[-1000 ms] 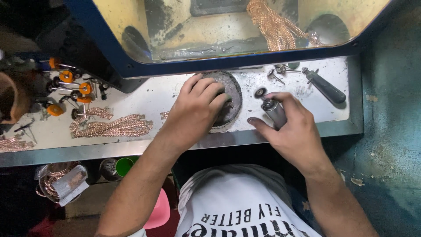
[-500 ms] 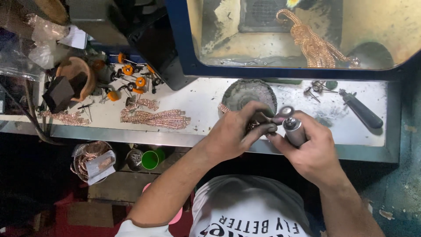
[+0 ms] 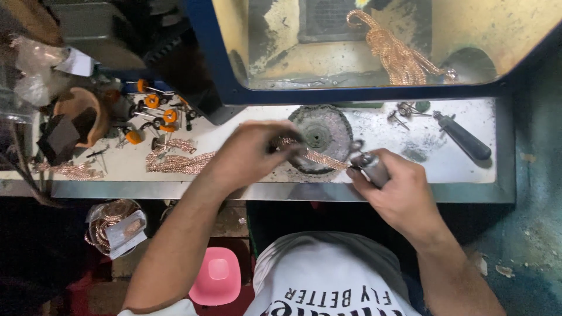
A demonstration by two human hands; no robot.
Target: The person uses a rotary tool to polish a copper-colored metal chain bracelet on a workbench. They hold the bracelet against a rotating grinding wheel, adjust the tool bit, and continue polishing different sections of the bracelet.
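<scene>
My left hand (image 3: 253,153) pinches one end of a rose-gold chain (image 3: 316,155) and stretches it across a round dark polishing disc (image 3: 321,136) on the white bench (image 3: 246,126). My right hand (image 3: 404,194) grips a small grey metal handpiece (image 3: 372,167) at the chain's other end, just right of the disc. The chain runs taut between the two hands.
More rose-gold chains lie left on the bench (image 3: 178,161) and inside the blue-framed cabinet (image 3: 395,55). Orange-wheeled tools (image 3: 153,111) stand at the left, a black-handled tool (image 3: 463,136) at the right. A pink container (image 3: 215,275) and a tub of chains (image 3: 114,225) sit below.
The hands have drawn apart, pulling the chain out straight over the disc; earlier they met close together beside it. The view has also shifted slightly.
</scene>
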